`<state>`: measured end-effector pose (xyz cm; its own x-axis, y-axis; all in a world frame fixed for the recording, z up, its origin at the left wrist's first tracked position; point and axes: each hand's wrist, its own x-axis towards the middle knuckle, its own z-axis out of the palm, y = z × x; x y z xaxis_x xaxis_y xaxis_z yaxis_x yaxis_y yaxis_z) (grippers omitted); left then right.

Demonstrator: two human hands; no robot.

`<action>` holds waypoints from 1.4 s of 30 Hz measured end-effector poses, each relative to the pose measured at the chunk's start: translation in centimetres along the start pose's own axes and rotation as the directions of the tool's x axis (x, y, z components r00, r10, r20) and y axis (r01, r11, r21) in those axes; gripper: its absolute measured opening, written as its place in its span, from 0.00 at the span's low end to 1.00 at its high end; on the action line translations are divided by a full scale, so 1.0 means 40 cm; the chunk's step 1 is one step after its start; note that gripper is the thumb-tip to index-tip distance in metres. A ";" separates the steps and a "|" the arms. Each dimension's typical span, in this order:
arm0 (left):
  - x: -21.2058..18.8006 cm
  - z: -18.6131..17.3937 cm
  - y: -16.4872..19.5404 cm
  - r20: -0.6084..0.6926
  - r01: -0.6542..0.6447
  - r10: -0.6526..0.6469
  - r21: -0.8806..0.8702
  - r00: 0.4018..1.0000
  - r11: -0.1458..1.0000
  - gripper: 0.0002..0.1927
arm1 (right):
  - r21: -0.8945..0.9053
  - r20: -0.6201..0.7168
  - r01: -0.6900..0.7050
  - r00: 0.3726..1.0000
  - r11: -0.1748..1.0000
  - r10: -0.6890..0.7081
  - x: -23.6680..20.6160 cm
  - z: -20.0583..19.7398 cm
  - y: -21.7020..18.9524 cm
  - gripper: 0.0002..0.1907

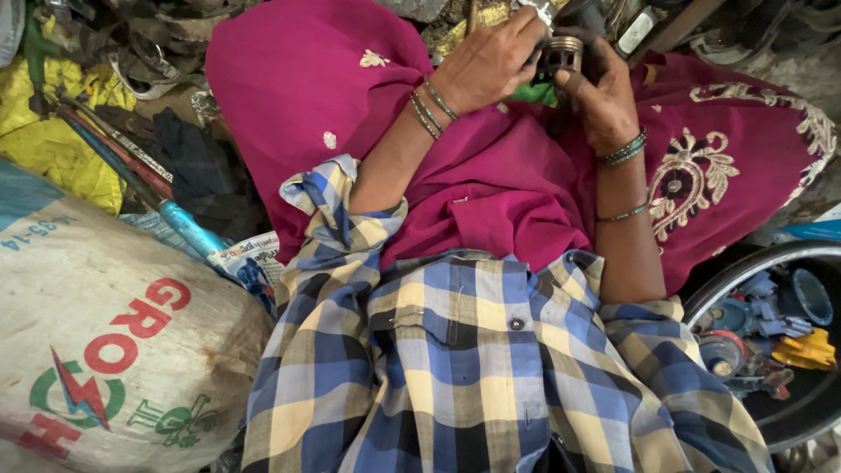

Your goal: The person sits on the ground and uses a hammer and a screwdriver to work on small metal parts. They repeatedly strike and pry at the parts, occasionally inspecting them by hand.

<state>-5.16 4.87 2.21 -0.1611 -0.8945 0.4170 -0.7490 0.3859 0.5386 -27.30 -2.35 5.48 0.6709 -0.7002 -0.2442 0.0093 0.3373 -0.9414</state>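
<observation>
Both hands meet at the top of the view, closed together on one small dark metal part with a ribbed brass-coloured ring: the left hand wraps its fingers over the top and near side, while the right hand cups it from below with the thumb pressed on its lower edge. Held up off the lap, the part looks stiff and fairly heavy for its size, probably greasy and so liable to slip; the ribbed ring and the dark body beneath it seem the surest places to grip. What the pale piece just above the left fingers is, I cannot tell. Beneath both hands spreads a magenta cloth with gold embroidery, soft and uneven, draped over the knees. Nearer than the hands is a blue and yellow checked shirt. Well off to the right hand's side sits a dark round basin holding blue and orange plastic pieces. On the left hand's side lie a printed sack, yellow sheeting and a jumble of scrap rods and metal on a dirty floor.
</observation>
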 end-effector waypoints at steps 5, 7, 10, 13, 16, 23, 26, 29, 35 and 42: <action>-0.001 0.008 0.003 -0.037 -0.046 0.046 0.019 0.998 0.999 0.30 | -0.096 0.030 0.037 0.999 0.995 -0.034 -0.001 0.005 -0.010 0.25; 0.002 0.008 0.006 -0.024 -0.024 0.025 0.017 0.999 1.000 0.30 | -0.130 -0.010 0.020 1.000 0.991 -0.021 -0.003 0.006 -0.017 0.24; 0.008 0.001 0.009 0.006 0.006 -0.006 0.003 1.000 1.000 0.28 | -0.141 0.002 0.063 0.998 0.988 -0.064 -0.006 0.004 -0.027 0.24; 0.010 -0.017 0.014 0.030 0.033 -0.032 -0.022 0.999 0.999 0.27 | -0.122 0.003 0.029 1.000 0.992 -0.029 -0.006 0.000 -0.034 0.23; 0.010 -0.036 0.021 0.007 0.037 -0.037 -0.057 0.999 0.998 0.29 | -0.080 0.032 0.082 0.996 0.993 -0.080 -0.004 0.002 -0.033 0.23; -0.005 -0.059 0.012 0.031 0.132 -0.128 -0.223 0.991 0.966 0.18 | -0.219 -0.052 -0.011 0.999 0.976 0.000 -0.005 0.009 -0.027 0.24; -0.008 -0.068 0.000 -0.064 0.110 -0.123 -0.183 0.990 0.977 0.14 | -0.266 -0.062 0.020 0.997 0.964 -0.038 -0.011 0.007 -0.030 0.23; -0.005 -0.073 0.005 -0.167 0.033 -0.062 -0.172 0.984 0.985 0.16 | -0.250 -0.043 0.059 0.996 0.966 -0.072 -0.011 0.008 -0.031 0.23; 0.007 -0.069 0.045 -0.083 0.098 -0.123 -0.257 0.989 0.961 0.14 | -0.481 0.034 0.140 0.989 0.866 -0.141 -0.002 0.009 -0.028 0.24; 0.009 -0.049 0.048 -0.084 0.057 -0.070 -0.150 0.994 0.987 0.09 | -0.606 0.075 0.211 0.975 0.767 -0.210 0.004 -0.005 -0.008 0.25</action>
<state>-5.41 5.73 4.81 -0.0534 -0.8973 0.4383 -0.6517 0.3638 0.6655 -27.36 -2.69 5.68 0.7075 -0.7063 -0.0235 -0.3005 -0.2706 -0.9146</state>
